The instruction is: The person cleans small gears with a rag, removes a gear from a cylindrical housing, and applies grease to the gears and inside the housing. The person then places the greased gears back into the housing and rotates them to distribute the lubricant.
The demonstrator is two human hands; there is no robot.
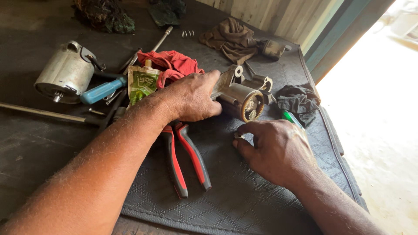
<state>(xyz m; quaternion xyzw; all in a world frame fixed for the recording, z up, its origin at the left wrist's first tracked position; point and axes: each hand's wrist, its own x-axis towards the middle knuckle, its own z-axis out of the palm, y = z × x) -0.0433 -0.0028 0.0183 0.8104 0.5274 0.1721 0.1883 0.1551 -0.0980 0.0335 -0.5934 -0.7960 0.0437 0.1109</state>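
Note:
My left hand (191, 98) grips a metal gear housing (244, 98) that lies on its side on a dark quilted mat (244, 200), its open end showing small planetary gears (251, 109). My right hand (272, 148) rests on the mat just in front of the housing and pinches a small metal part (239, 135) between thumb and forefinger. Red-and-black pliers (185, 161) lie under my left wrist, handles toward me.
A cylindrical motor body (65, 72) lies at the left beside a blue-handled screwdriver (102, 90), a green pouch (142, 82) and a red rag (172, 63). A brown rag (230, 39), black cloth (300, 100), green-handled tool (291, 118) and long rod (43, 113) lie around. The mat's edge drops off at right.

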